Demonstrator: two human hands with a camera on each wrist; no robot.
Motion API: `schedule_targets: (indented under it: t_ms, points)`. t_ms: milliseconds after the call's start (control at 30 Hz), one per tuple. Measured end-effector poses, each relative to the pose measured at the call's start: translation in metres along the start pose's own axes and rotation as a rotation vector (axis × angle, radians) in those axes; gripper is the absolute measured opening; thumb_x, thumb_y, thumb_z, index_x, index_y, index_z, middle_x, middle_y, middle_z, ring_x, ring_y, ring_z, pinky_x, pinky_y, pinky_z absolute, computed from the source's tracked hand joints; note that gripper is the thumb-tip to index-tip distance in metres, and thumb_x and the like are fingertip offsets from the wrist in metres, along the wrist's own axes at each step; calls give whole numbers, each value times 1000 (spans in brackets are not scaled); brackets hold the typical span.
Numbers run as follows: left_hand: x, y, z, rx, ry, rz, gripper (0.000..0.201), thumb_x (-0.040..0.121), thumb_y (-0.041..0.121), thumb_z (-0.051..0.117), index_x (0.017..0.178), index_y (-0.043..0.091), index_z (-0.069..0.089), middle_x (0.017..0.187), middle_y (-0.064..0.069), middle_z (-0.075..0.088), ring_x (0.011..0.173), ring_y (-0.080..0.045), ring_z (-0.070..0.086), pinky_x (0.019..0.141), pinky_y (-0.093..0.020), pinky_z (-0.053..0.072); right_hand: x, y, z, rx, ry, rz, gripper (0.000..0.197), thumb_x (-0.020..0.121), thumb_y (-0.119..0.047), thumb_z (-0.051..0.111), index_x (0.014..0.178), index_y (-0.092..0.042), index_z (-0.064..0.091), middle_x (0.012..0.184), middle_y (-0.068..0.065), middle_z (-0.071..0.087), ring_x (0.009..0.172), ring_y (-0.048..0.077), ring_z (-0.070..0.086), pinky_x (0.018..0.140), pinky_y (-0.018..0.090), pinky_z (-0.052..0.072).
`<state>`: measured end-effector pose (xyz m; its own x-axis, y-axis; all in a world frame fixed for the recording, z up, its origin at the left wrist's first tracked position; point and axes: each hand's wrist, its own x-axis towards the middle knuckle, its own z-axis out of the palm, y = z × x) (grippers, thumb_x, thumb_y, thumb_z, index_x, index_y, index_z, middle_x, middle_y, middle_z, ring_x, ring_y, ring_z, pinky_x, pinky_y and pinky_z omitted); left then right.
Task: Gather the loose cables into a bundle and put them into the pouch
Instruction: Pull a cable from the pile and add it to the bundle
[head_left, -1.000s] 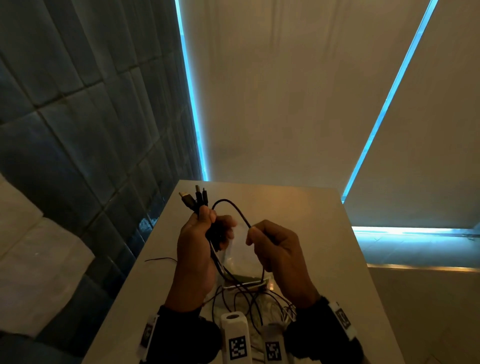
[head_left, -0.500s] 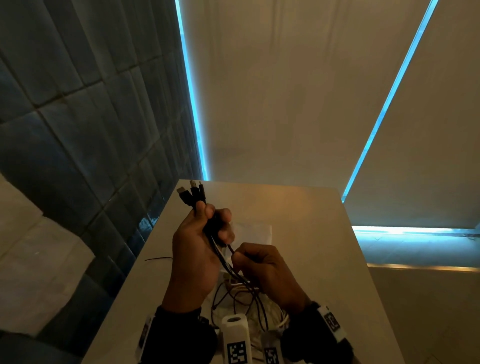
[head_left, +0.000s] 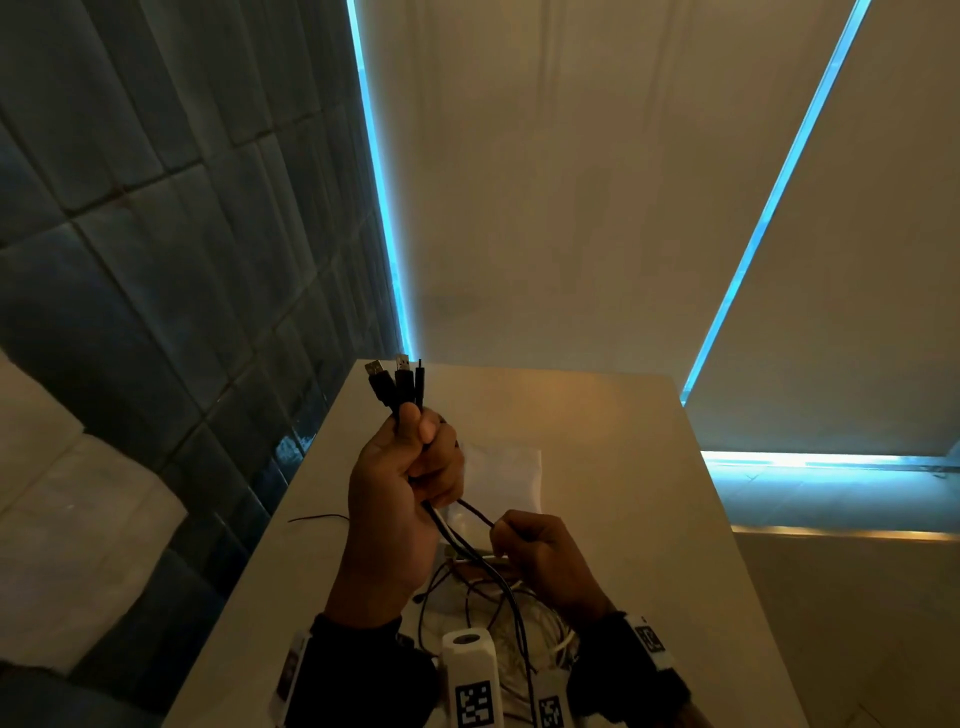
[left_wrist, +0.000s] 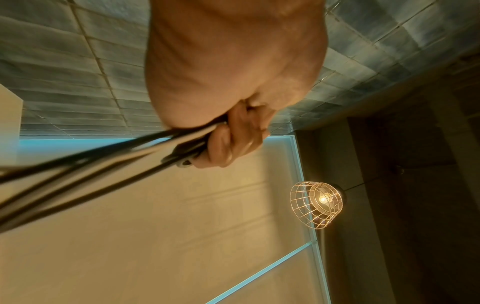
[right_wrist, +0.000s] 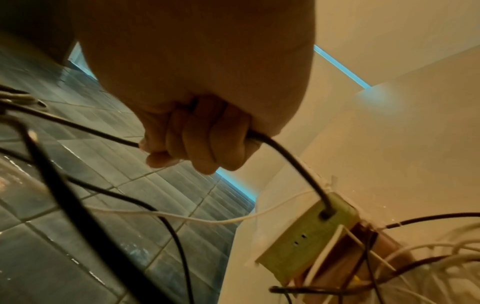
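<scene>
My left hand (head_left: 415, 457) is raised over the table and grips a bunch of black cables (head_left: 470, 551), their three plugs (head_left: 397, 382) sticking up above my fist. In the left wrist view the fingers (left_wrist: 228, 139) curl round these cables (left_wrist: 78, 164). My right hand (head_left: 519, 540), lower and to the right, grips one black cable (right_wrist: 293, 164) that runs down into a small pale adapter box (right_wrist: 309, 236). A clear pouch (head_left: 504, 478) lies flat on the table behind my hands. More black and white cables (head_left: 524, 623) lie tangled under my wrists.
The pale table (head_left: 623, 467) is narrow, with a dark tiled wall (head_left: 156, 260) close along its left edge and a drop on its right. A thin black wire (head_left: 317, 518) hangs over the left edge. A caged lamp (left_wrist: 318, 203) glows overhead.
My right hand dropped from level with the left down towards the table, drawing the black cable's loop straight. My left hand rose slightly with the plugs.
</scene>
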<state>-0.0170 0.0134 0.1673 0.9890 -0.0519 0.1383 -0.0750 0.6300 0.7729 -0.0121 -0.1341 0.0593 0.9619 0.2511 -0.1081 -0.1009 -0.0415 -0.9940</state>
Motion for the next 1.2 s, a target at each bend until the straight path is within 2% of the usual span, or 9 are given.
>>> schedule_targets:
  t_ms: [167, 333, 433, 600, 767, 900, 1000, 1100, 1200]
  points:
    - [0, 1, 1, -15, -20, -20, 28, 90, 32, 42, 70, 13, 42, 51, 6, 27, 41, -6, 20, 38, -19, 24, 2, 13, -2, -17, 41, 19, 36, 95, 7, 45, 62, -7, 45, 45, -14, 46, 44, -5, 51, 51, 8, 43]
    - [1, 4, -1, -29, -40, -16, 29, 93, 31, 41, 69, 15, 43, 51, 8, 28, 41, -4, 21, 38, -18, 24, 13, 53, -8, -157, 102, -5, 34, 84, -40, 57, 55, -23, 50, 56, -11, 44, 58, 10, 44, 62, 29, 38]
    - [0, 5, -1, -16, -15, -19, 30, 97, 29, 39, 70, 14, 41, 50, 8, 28, 40, -4, 21, 38, -18, 24, 14, 68, -12, -203, 110, -9, 34, 81, -45, 55, 53, -26, 50, 54, -10, 43, 57, 7, 42, 61, 28, 36]
    - [3, 4, -2, 17, 51, -66, 28, 93, 30, 36, 71, 13, 39, 49, 8, 27, 39, -5, 20, 38, -18, 21, 17, 52, -17, -239, 253, 3, 36, 89, -19, 59, 53, -18, 58, 49, -9, 49, 50, 5, 44, 57, 26, 37]
    - [4, 3, -1, 61, 98, -92, 29, 95, 30, 36, 71, 14, 40, 50, 6, 28, 38, -5, 20, 37, -19, 20, 13, -9, -14, -3, 358, -123, 28, 93, -15, 54, 67, -5, 60, 47, -2, 37, 43, 13, 28, 46, 25, 24]
    - [5, 2, -1, 94, 147, -116, 32, 99, 29, 32, 73, 14, 40, 51, 4, 35, 38, -6, 23, 37, -19, 22, -2, -57, -6, 88, 229, -326, 27, 96, -21, 53, 73, -7, 59, 46, -2, 33, 41, 14, 24, 44, 23, 23]
    - [3, -1, 1, 177, 210, -97, 32, 101, 28, 33, 75, 13, 43, 56, -2, 49, 41, -9, 35, 41, -21, 29, -14, -81, 5, 29, 133, -418, 26, 93, -23, 53, 72, -9, 58, 47, -9, 37, 41, 9, 29, 44, 21, 27]
    - [2, -2, 4, 218, 229, -40, 31, 102, 25, 33, 76, 12, 45, 61, -3, 64, 44, -10, 43, 45, -22, 36, -19, -89, 16, 25, 67, -400, 30, 97, -20, 52, 69, -8, 56, 50, -8, 38, 43, 6, 31, 45, 21, 28]
    - [1, 0, 6, 193, 200, -6, 32, 102, 26, 32, 76, 13, 44, 63, -5, 63, 52, -15, 46, 53, -26, 39, -20, -88, 24, 108, 26, -316, 34, 98, -19, 50, 65, -12, 54, 51, -4, 34, 43, 8, 26, 43, 21, 24]
